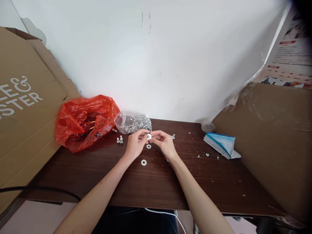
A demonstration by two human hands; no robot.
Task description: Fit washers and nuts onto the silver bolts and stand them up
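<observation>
Between the fingertips of both hands, just above the table, is a pale metal washer (pixel 149 136) with what looks like a bolt end in its hole. My left hand (pixel 135 143) pinches it from the left, fingers closed. From the other side my right hand (pixel 165 143) grips it between thumb and fingers. Below them on the table lie a flat washer (pixel 148 147) and a larger flat washer (pixel 143 162). Several bolts (pixel 119 139) stand left of my left hand. Another bolt (pixel 173 136) rests just beyond my right hand.
A clear bag of metal hardware (pixel 140 124) sits behind my hands, beside an open red plastic bag (pixel 87 123). Cardboard panels (pixel 26 84) flank the dark table (pixel 117 185). A blue-and-white packet (pixel 220 144) lies at right, near small scraps (pixel 207 155). A black cable (pixel 44 188) crosses the left front.
</observation>
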